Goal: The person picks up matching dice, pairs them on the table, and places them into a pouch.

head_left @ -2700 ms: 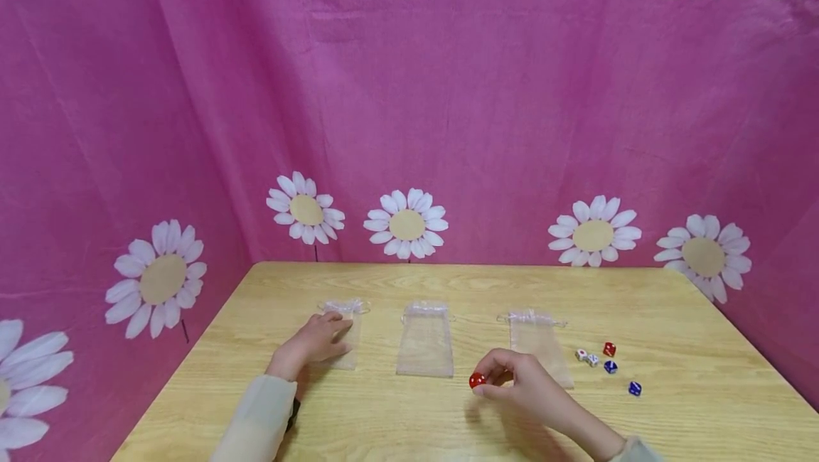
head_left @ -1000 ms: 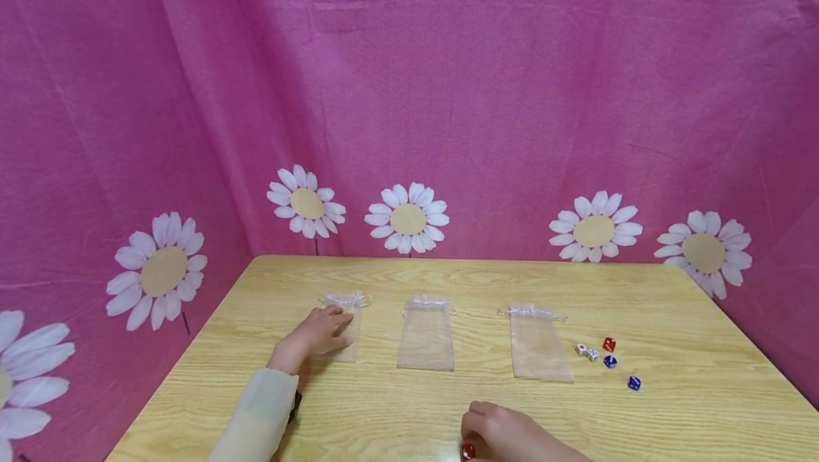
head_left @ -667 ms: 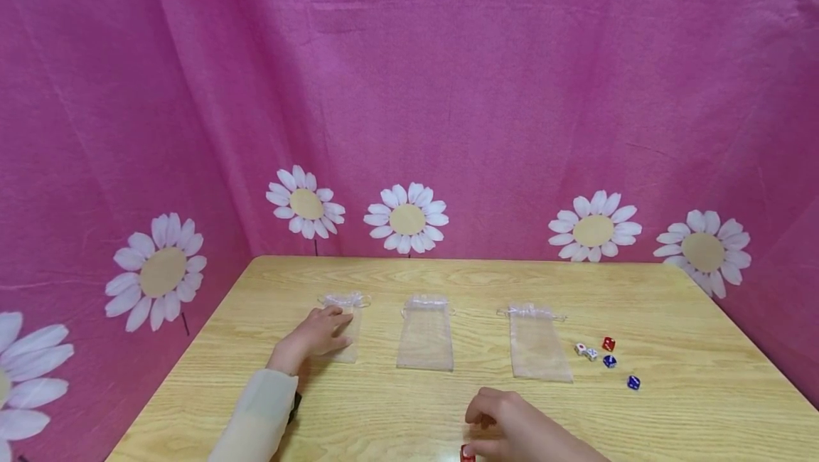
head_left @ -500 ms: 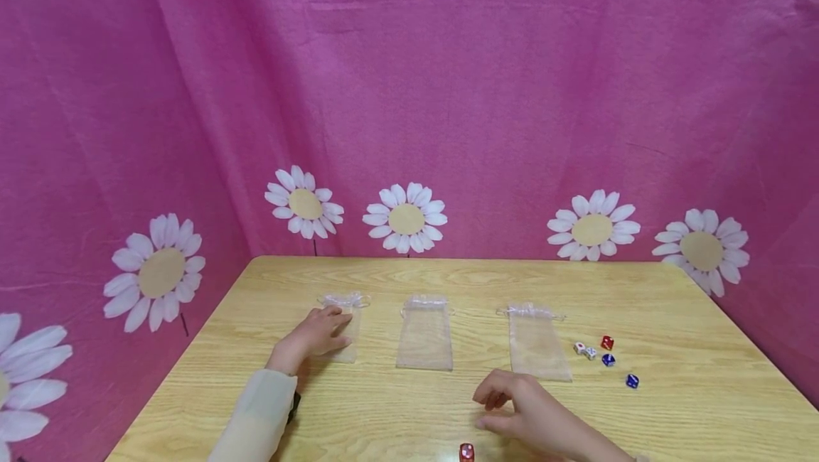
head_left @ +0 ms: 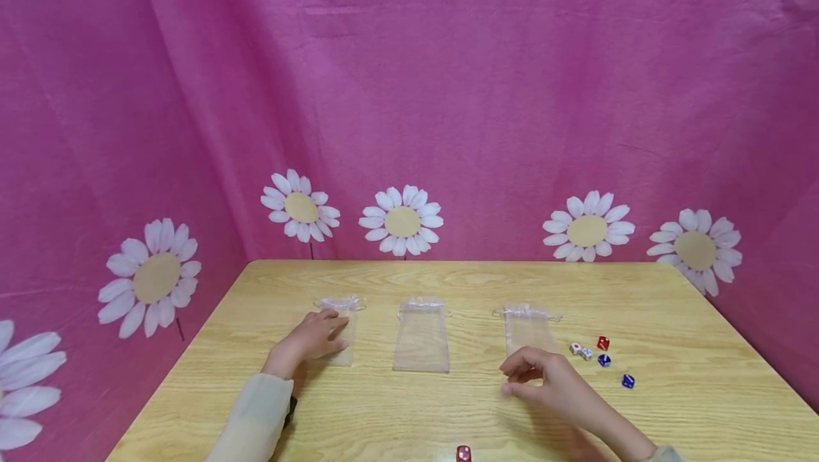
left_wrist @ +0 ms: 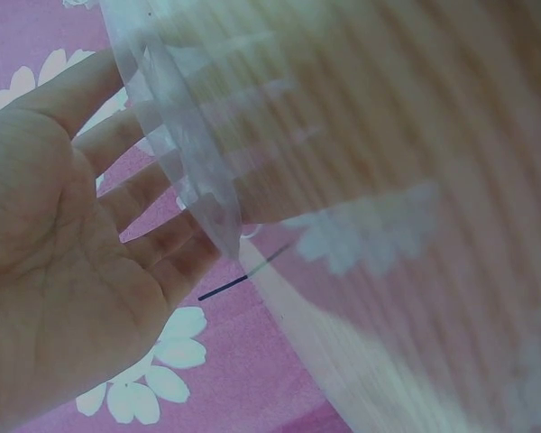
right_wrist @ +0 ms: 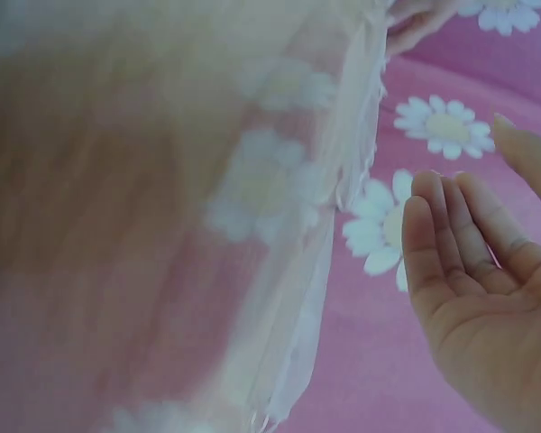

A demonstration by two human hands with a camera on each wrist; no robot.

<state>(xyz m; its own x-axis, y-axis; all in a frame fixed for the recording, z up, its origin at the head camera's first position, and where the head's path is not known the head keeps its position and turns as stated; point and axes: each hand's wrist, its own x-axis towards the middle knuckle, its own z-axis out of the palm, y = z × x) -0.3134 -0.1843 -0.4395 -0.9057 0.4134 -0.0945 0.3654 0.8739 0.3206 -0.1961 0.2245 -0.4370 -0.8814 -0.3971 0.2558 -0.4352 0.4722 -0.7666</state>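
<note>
My left hand (head_left: 309, 337) rests on the left sheer drawstring bag (head_left: 345, 337), fingers spread loosely and partly covering it. In the left wrist view, see-through cloth (left_wrist: 185, 135) lies across the fingers. My right hand (head_left: 553, 380) hovers before the right sheer bag (head_left: 527, 327), hiding its lower part. Its fingers are loosely bent, with nothing between them; the right wrist view shows the bare palm (right_wrist: 487, 334). A red die (head_left: 463, 453) sits at the bottom edge of the head view. The middle sheer bag (head_left: 421, 337) lies flat, untouched by either hand.
Right of the bags lie two white dice (head_left: 581, 351), another red die (head_left: 603, 342) and two blue dice, one (head_left: 604, 360) behind the other (head_left: 628, 381). The wooden table (head_left: 384, 412) meets a pink flowered cloth (head_left: 486, 128) at the back.
My right hand carried the red die toward the near edge, set it down and let go. It has since moved away forward and right. My left hand stays on its bag.
</note>
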